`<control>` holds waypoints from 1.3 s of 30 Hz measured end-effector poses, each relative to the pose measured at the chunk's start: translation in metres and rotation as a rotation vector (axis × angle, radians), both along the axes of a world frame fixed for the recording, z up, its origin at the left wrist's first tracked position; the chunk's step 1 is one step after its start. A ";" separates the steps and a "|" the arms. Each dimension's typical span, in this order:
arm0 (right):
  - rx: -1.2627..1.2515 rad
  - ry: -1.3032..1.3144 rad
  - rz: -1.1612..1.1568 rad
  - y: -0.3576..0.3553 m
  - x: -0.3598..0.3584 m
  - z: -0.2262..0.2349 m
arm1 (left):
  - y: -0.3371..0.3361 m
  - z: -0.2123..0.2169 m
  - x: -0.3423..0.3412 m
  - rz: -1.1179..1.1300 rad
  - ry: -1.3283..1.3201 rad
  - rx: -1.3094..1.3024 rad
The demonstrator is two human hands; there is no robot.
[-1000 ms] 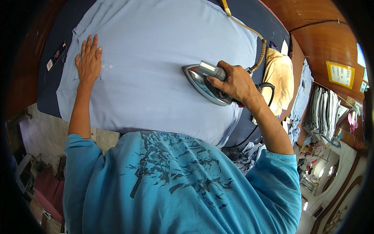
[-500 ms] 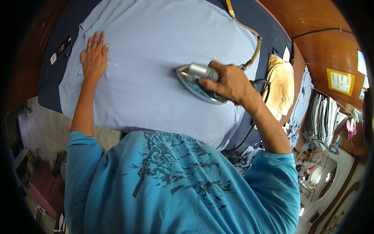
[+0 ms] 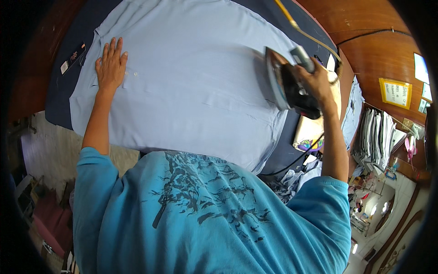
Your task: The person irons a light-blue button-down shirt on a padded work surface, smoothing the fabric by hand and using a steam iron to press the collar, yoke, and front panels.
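Observation:
A light blue shirt (image 3: 191, 86) lies spread over a dark blue padded surface (image 3: 52, 98), with small pale buttons near its left part. My left hand (image 3: 111, 66) rests flat on the shirt's left side, fingers stretched out. On the right, my right hand (image 3: 315, 81) grips the handle of an iron (image 3: 292, 84). The iron is tilted, its soleplate turned partly to the left, and looks raised off the cloth near the shirt's right edge. A yellowish hose (image 3: 305, 33) and a black cord run to the iron.
A black tag (image 3: 73, 59) lies left of the shirt. Beyond the iron is a cream folded cloth (image 3: 308, 132), partly hidden by my arm. Crumpled blue cloth (image 3: 299, 180) lies near my right elbow. Many garments (image 3: 375, 137) hang at the right beside a wooden wall (image 3: 365, 20).
My right hand has moved the iron to the right and tipped it up from the shirt. The hose has shifted right with it. My left hand stays in place.

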State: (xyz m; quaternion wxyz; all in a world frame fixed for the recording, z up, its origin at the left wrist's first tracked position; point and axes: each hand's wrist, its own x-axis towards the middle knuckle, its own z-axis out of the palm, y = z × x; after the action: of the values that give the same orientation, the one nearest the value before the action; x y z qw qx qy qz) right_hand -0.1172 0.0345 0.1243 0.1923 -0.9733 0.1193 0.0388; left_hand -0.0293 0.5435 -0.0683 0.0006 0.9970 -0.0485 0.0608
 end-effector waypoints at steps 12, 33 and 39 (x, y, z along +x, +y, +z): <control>0.100 -0.078 -0.348 -0.245 -0.071 -0.025 | -0.046 0.031 -0.039 -0.105 -0.179 -0.076; -0.387 -0.080 0.158 0.016 -0.141 -0.147 | -0.035 0.005 -0.051 -0.154 -0.018 -0.048; -0.258 -0.199 0.022 0.030 -0.156 -0.141 | -0.034 -0.006 -0.050 -0.129 -0.109 -0.047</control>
State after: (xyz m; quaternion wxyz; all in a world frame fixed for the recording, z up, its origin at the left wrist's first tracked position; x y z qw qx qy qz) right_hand -0.2732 0.0649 -0.0165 0.0761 -0.9902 0.0932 -0.0714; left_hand -0.0794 0.5093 -0.0744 0.0253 0.9867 -0.1111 0.1157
